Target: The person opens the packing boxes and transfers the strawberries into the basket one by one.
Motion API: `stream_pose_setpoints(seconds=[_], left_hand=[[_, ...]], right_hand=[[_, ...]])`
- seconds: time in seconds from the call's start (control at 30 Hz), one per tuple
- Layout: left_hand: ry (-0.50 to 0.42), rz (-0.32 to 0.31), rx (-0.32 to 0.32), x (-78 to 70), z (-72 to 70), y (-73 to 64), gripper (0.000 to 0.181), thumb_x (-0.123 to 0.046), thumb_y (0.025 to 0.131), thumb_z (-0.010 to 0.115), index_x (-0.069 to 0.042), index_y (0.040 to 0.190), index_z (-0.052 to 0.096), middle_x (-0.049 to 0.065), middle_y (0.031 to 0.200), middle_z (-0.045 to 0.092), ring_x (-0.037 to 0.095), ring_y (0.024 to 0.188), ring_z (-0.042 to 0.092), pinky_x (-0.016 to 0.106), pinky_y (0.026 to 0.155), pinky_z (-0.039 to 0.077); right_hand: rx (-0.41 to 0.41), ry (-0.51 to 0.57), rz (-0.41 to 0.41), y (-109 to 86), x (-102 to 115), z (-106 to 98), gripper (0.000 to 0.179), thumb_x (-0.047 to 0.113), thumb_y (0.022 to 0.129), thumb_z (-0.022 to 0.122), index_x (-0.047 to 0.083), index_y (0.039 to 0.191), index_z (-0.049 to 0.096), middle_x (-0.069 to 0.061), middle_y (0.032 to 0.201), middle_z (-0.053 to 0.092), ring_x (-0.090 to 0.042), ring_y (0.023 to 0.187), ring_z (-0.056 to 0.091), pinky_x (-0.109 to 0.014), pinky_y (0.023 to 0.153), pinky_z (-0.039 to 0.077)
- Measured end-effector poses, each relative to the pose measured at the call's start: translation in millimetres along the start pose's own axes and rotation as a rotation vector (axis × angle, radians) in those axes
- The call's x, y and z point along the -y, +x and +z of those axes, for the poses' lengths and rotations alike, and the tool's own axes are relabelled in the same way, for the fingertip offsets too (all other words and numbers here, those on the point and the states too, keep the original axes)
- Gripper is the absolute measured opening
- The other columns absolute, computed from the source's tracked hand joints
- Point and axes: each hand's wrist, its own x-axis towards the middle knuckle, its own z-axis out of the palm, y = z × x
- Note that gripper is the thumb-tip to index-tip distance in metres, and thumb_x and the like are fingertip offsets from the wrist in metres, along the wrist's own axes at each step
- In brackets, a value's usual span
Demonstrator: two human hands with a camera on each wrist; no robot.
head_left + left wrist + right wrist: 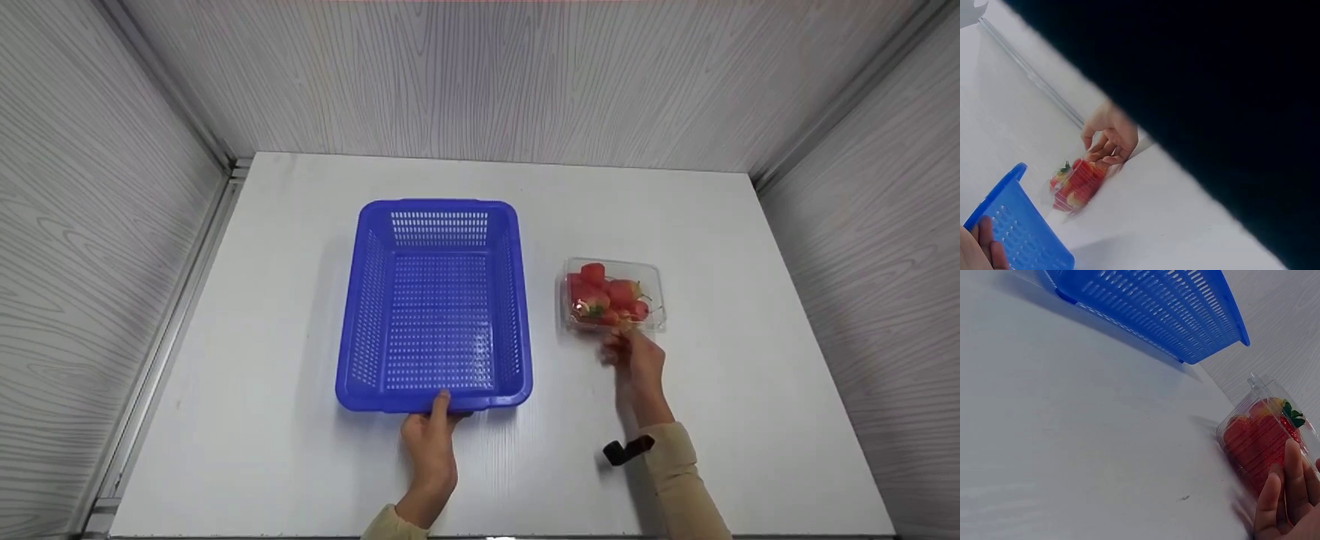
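A blue perforated plastic basket (439, 322) has nothing in it. My left hand (433, 442) grips the middle of its near rim, thumb on top and fingers underneath; in the left wrist view part of that hand (985, 247) shows by the basket wall (1022, 225). To the basket's right lies a clear plastic container (651, 281) holding red fruit (607, 292), some with green leaves. My right hand (637, 360) is at the container's near edge with loosely bent fingers (1293, 478). Whether the fingertips touch the plastic is hard to tell.
A white tabletop (262, 450) lies under everything. Pale wood-grain panels stand at the back (487, 82), the left and the right. A black wrist-camera piece (626, 450) sticks out from the right sleeve (675, 465). Dark fabric covers much of the left wrist view.
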Motion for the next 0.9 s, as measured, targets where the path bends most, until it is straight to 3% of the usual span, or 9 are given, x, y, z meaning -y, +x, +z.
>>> stream_pose_setpoints(seconds=[0.47,0.77,0.9], left_hand=[[-0.01,0.011,0.028,-1.1,-4.2,-1.0,0.04,-0.005,0.098,0.056,0.019,0.129,0.048,0.034,0.122,0.058,0.021,0.088,0.068,0.034,0.078,0.055],[0.024,-0.037,0.131,-7.1,-8.7,0.3,0.041,-0.007,0.1,0.054,0.019,0.129,0.044,0.029,0.111,0.065,0.022,0.08,0.069,0.035,0.077,0.054],[0.055,-0.07,0.199,-11.7,-14.2,0.5,0.039,-0.01,0.1,0.054,0.019,0.125,0.046,0.025,0.1,0.07,0.026,0.08,0.07,0.036,0.079,0.054]], right_hand=[[0.017,0.013,0.005,-7.7,-9.1,4.7,0.025,0.013,0.101,0.055,0.002,0.085,0.071,-0.011,0.075,0.069,-0.02,0.063,0.062,-0.031,0.054,0.051],[0.01,0.016,0.053,-10.1,-10.3,5.1,0.023,0.017,0.102,0.054,-0.003,0.099,0.065,-0.015,0.081,0.069,-0.021,0.065,0.061,-0.03,0.055,0.049],[0.001,-0.031,0.075,-13.5,-9.3,5.6,0.026,0.02,0.101,0.056,-0.002,0.095,0.067,-0.014,0.079,0.068,-0.021,0.063,0.063,-0.031,0.054,0.05]])
